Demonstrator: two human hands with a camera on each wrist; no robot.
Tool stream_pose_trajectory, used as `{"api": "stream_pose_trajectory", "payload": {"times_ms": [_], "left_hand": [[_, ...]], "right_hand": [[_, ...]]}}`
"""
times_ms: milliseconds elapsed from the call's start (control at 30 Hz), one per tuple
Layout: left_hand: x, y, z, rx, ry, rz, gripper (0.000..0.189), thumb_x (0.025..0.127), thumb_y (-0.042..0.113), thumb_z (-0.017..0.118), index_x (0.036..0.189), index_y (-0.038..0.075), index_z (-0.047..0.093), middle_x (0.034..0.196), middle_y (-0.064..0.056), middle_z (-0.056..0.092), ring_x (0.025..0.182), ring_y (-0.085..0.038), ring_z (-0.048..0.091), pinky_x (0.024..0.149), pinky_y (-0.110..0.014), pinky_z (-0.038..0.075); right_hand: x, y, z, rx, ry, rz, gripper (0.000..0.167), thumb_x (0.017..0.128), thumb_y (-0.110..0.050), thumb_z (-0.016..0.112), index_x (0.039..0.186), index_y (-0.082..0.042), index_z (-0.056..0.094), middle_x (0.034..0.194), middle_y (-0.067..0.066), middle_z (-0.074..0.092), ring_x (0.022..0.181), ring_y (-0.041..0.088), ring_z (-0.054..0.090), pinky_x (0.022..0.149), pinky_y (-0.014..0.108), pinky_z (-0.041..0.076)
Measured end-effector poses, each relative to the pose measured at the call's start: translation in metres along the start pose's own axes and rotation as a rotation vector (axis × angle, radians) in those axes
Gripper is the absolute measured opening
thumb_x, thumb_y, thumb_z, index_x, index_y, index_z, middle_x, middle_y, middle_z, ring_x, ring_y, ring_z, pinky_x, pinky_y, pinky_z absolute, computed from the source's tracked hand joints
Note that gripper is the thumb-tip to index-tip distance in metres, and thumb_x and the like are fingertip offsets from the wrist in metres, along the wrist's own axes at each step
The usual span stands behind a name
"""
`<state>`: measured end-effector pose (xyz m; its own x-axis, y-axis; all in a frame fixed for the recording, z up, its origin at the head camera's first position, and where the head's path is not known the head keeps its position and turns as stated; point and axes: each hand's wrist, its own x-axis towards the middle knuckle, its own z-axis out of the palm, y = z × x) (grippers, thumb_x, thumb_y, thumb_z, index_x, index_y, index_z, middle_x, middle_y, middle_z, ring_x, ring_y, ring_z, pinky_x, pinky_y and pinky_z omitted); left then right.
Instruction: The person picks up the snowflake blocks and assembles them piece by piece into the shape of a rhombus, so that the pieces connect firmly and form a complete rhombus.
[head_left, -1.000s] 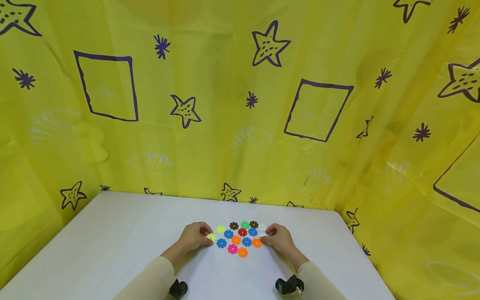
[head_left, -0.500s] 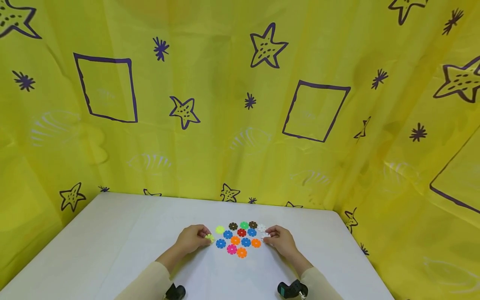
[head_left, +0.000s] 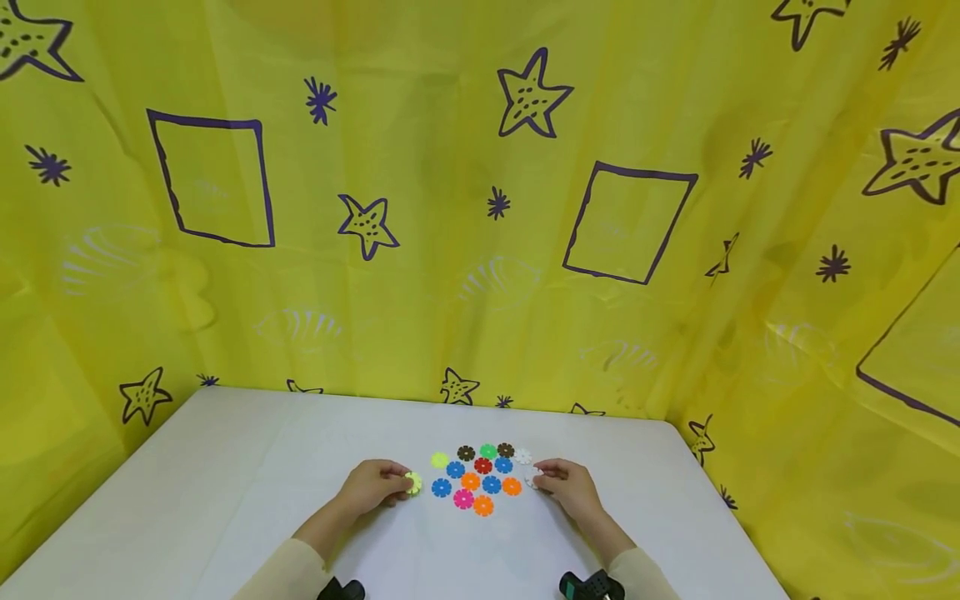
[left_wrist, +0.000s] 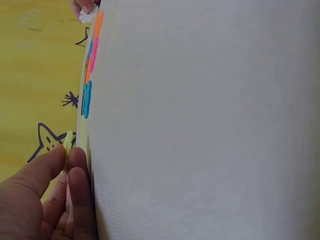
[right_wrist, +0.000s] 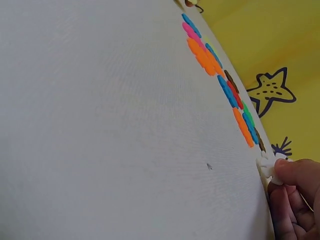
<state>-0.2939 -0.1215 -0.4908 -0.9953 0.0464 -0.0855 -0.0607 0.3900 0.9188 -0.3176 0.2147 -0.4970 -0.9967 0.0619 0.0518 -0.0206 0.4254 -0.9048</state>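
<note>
My left hand point(head_left: 372, 486) pinches a pale yellow disc point(head_left: 414, 482), my right hand point(head_left: 573, 488) a white disc point(right_wrist: 268, 167); between them, colourful discs point(head_left: 491, 485) lie clustered on the tabletop point(head_left: 247, 475).

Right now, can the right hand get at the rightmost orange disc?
Probably yes for reach: the orange disc lies on the table close to the right hand, nothing over it. Picking it up likely means first putting down the pinched white disc.
</note>
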Motion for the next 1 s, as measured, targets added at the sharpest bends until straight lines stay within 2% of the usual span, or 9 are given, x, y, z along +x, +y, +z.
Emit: {"api": "stream_pose_trajectory", "payload": {"times_ms": [133, 433, 600, 800, 1000], "left_hand": [[-0.002, -0.002, -0.002, -0.056, -0.033, -0.019, 0.026, 0.089, 0.011, 0.071, 0.107, -0.007, 0.066, 0.081, -0.004, 0.069, 0.07, -0.012, 0.066, 0.065, -0.026, 0.057], [-0.017, 0.0, -0.003, -0.128, -0.112, -0.008, 0.03, 0.089, 0.008, 0.07, 0.111, -0.012, 0.065, 0.082, -0.006, 0.072, 0.071, -0.014, 0.069, 0.066, -0.027, 0.059], [-0.026, 0.0, -0.001, -0.16, -0.133, -0.005, 0.032, 0.089, 0.008, 0.07, 0.113, -0.012, 0.065, 0.083, -0.007, 0.073, 0.071, -0.013, 0.07, 0.065, -0.027, 0.059], [-0.034, -0.004, 0.003, -0.184, -0.134, 0.008, 0.031, 0.089, 0.007, 0.069, 0.112, -0.013, 0.065, 0.083, -0.009, 0.073, 0.07, -0.013, 0.07, 0.065, -0.026, 0.059], [-0.039, 0.0, 0.01, -0.171, -0.131, -0.023, 0.03, 0.089, 0.008, 0.069, 0.112, -0.011, 0.067, 0.084, -0.009, 0.074, 0.07, -0.013, 0.071, 0.065, -0.025, 0.059]], "right_hand": [[-0.004, 0.001, 0.0, 0.03, 0.009, 0.022, 0.025, 0.083, -0.007, 0.076, 0.105, 0.004, 0.072, 0.084, 0.004, 0.067, 0.074, 0.013, 0.061, 0.065, 0.02, 0.055], [-0.017, -0.002, 0.003, 0.09, -0.007, 0.062, 0.029, 0.081, -0.006, 0.078, 0.106, 0.006, 0.071, 0.079, 0.002, 0.069, 0.07, 0.012, 0.064, 0.063, 0.021, 0.056], [-0.027, -0.004, 0.006, 0.137, -0.065, 0.087, 0.031, 0.083, -0.008, 0.077, 0.108, 0.008, 0.069, 0.081, 0.005, 0.072, 0.07, 0.013, 0.067, 0.065, 0.024, 0.059], [-0.038, -0.007, 0.01, 0.174, -0.13, 0.074, 0.032, 0.083, -0.005, 0.076, 0.109, 0.012, 0.067, 0.083, 0.008, 0.073, 0.072, 0.013, 0.069, 0.065, 0.024, 0.059], [-0.046, -0.011, 0.009, 0.162, -0.207, 0.078, 0.031, 0.085, -0.006, 0.075, 0.109, 0.012, 0.067, 0.084, 0.01, 0.074, 0.073, 0.013, 0.07, 0.065, 0.025, 0.059]]}}
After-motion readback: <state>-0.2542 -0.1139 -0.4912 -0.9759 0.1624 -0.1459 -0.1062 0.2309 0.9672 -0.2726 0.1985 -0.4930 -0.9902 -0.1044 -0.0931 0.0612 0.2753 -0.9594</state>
